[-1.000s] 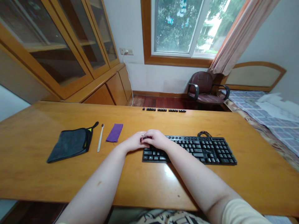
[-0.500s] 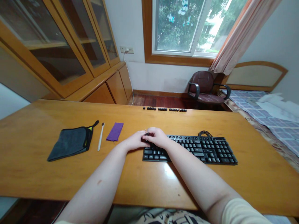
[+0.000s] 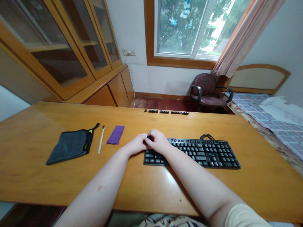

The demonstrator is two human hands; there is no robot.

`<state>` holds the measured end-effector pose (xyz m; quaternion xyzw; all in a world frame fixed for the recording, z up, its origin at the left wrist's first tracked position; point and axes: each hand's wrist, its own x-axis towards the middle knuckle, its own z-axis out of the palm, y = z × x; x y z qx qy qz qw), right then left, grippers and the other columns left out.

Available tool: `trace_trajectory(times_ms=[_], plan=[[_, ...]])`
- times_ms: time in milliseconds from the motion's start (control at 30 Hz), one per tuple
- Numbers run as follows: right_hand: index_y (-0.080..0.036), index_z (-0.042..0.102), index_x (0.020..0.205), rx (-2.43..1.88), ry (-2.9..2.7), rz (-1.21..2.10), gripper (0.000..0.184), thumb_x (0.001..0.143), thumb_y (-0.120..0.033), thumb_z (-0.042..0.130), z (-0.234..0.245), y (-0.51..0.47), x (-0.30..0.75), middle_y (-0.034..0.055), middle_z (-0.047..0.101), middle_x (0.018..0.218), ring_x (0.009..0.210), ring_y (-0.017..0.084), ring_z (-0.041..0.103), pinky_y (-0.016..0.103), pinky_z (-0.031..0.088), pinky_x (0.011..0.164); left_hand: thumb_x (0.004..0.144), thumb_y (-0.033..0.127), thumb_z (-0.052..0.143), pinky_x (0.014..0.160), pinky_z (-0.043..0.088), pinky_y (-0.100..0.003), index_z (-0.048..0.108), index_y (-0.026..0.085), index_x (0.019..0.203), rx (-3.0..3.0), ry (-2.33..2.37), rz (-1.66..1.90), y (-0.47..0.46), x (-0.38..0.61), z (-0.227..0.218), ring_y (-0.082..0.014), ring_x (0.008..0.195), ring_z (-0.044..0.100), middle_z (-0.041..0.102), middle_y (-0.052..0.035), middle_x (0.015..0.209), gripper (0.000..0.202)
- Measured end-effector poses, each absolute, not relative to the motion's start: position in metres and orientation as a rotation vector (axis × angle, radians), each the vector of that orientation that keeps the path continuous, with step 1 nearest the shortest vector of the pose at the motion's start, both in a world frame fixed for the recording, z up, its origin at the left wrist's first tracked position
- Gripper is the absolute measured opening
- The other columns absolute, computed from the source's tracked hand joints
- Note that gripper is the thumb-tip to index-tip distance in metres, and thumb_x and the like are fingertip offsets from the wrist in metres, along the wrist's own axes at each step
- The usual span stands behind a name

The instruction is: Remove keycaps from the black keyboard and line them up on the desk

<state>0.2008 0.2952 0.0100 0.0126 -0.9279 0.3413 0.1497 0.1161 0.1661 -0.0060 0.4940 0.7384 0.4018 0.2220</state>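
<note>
My left hand (image 3: pixel 138 144) and my right hand (image 3: pixel 159 141) meet over the upper left corner of a black keyboard (image 3: pixel 201 153). The right fingers are pinched on what looks like a wire keycap puller (image 3: pixel 149 132), its thin wire ends showing above the fingertips. A small dark piece (image 3: pixel 149 136) sits between the two hands, partly covered. My left fingers are closed against it, and what exactly they grip is hidden. Along the far desk edge lies a row of loose black keycaps (image 3: pixel 164 112) in small groups. The keyboard's left part is partly covered by my right hand and forearm.
On the desk (image 3: pixel 78 183) to my left lie a folded dark grey cloth (image 3: pixel 68 146), a white toothbrush (image 3: pixel 101 140) and a purple cloth (image 3: pixel 115 135). The keyboard cable (image 3: pixel 207 136) is coiled behind the keyboard. A chair (image 3: pixel 205 89) stands beyond the desk.
My hands stay over the keyboard corner. The right fingertips have drawn closer to the left hand, and more of the dark piece between them is covered.
</note>
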Motion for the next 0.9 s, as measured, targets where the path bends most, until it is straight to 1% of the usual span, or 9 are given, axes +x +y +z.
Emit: trace_trajectory(times_ms=[67, 133, 300, 433, 567, 633, 767, 833, 900], plan=[[-0.019, 0.064, 0.072, -0.02, -2.749, 0.923, 0.026, 0.08, -0.042, 0.058, 0.011, 0.293, 0.202, 0.0037, 0.061, 0.069, 0.066, 0.015, 0.052, 0.026, 0.037, 0.063, 0.069, 0.022, 0.066, 0.087, 0.045, -0.032, 0.066, 0.016, 0.096, 1.365, 2.038, 1.119, 0.167, 0.117, -0.005, -0.0204, 0.092, 0.06, 0.067, -0.006, 0.1, 0.027], [-0.019, 0.065, 0.071, -0.059, -2.812, 0.905, 0.029, 0.081, -0.045, 0.055, 0.012, 0.292, 0.203, 0.0048, 0.063, 0.067, 0.063, 0.016, 0.054, 0.026, 0.035, 0.059, 0.069, 0.021, 0.066, 0.087, 0.045, -0.032, 0.067, 0.016, 0.094, 1.362, 2.051, 1.107, 0.167, 0.118, -0.004, -0.0206, 0.092, 0.06, 0.068, -0.006, 0.099, 0.026], [-0.018, 0.064, 0.074, -0.129, -2.8, 0.982, 0.025, 0.083, -0.037, 0.052, 0.015, 0.294, 0.202, 0.0058, 0.066, 0.071, 0.063, 0.015, 0.056, 0.024, 0.034, 0.056, 0.063, 0.022, 0.071, 0.087, 0.044, -0.033, 0.067, 0.016, 0.092, 1.339, 2.096, 1.094, 0.167, 0.117, -0.006, -0.0221, 0.092, 0.06, 0.067, -0.0053, 0.098, 0.03], [-0.018, 0.062, 0.07, -0.142, -2.762, 1.078, 0.023, 0.083, -0.034, 0.052, 0.015, 0.295, 0.204, 0.005, 0.065, 0.069, 0.061, 0.015, 0.055, 0.024, 0.034, 0.056, 0.062, 0.022, 0.072, 0.088, 0.043, -0.032, 0.067, 0.017, 0.094, 1.337, 2.081, 1.109, 0.167, 0.117, -0.008, -0.0219, 0.094, 0.059, 0.067, -0.0045, 0.101, 0.033], [-0.018, 0.062, 0.069, -0.17, -2.692, 1.251, 0.02, 0.08, -0.033, 0.054, 0.011, 0.295, 0.202, 0.0038, 0.064, 0.069, 0.063, 0.014, 0.054, 0.024, 0.035, 0.058, 0.062, 0.023, 0.074, 0.089, 0.043, -0.032, 0.067, 0.017, 0.094, 1.317, 2.101, 1.095, 0.165, 0.117, -0.007, -0.0222, 0.096, 0.059, 0.067, -0.0045, 0.101, 0.034], [-0.017, 0.059, 0.066, -0.247, -2.573, 1.379, 0.022, 0.079, -0.033, 0.052, 0.006, 0.298, 0.198, 0.002, 0.061, 0.064, 0.06, 0.014, 0.052, 0.024, 0.035, 0.057, 0.062, 0.025, 0.074, 0.089, 0.043, -0.033, 0.066, 0.017, 0.096, 1.321, 2.112, 1.068, 0.164, 0.116, -0.007, -0.0227, 0.096, 0.059, 0.066, -0.0051, 0.101, 0.036], [-0.018, 0.046, 0.057, -0.483, -2.182, 1.608, 0.031, 0.081, -0.037, 0.045, -0.003, 0.31, 0.189, -0.0032, 0.043, 0.052, 0.052, 0.011, 0.042, 0.023, 0.032, 0.051, 0.064, 0.032, 0.074, 0.092, 0.041, -0.035, 0.065, 0.02, 0.103, 1.365, 2.14, 1.02, 0.163, 0.115, -0.009, -0.0246, 0.101, 0.057, 0.065, -0.0058, 0.106, 0.042], [-0.018, 0.043, 0.057, -0.453, -2.109, 1.693, 0.033, 0.079, -0.042, 0.048, -0.006, 0.315, 0.187, -0.0046, 0.039, 0.051, 0.05, 0.01, 0.037, 0.022, 0.03, 0.049, 0.065, 0.033, 0.073, 0.093, 0.041, -0.036, 0.065, 0.02, 0.104, 1.386, 2.145, 1.012, 0.162, 0.115, -0.009, -0.0247, 0.102, 0.056, 0.065, -0.0057, 0.106, 0.042], [-0.018, 0.044, 0.058, -0.385, -2.082, 1.793, 0.035, 0.078, -0.046, 0.05, -0.007, 0.315, 0.186, -0.0051, 0.039, 0.051, 0.049, 0.009, 0.036, 0.022, 0.029, 0.048, 0.065, 0.034, 0.073, 0.093, 0.041, -0.037, 0.064, 0.02, 0.105, 1.384, 2.175, 1.013, 0.162, 0.116, -0.01, -0.0244, 0.101, 0.057, 0.065, -0.0062, 0.106, 0.043]])
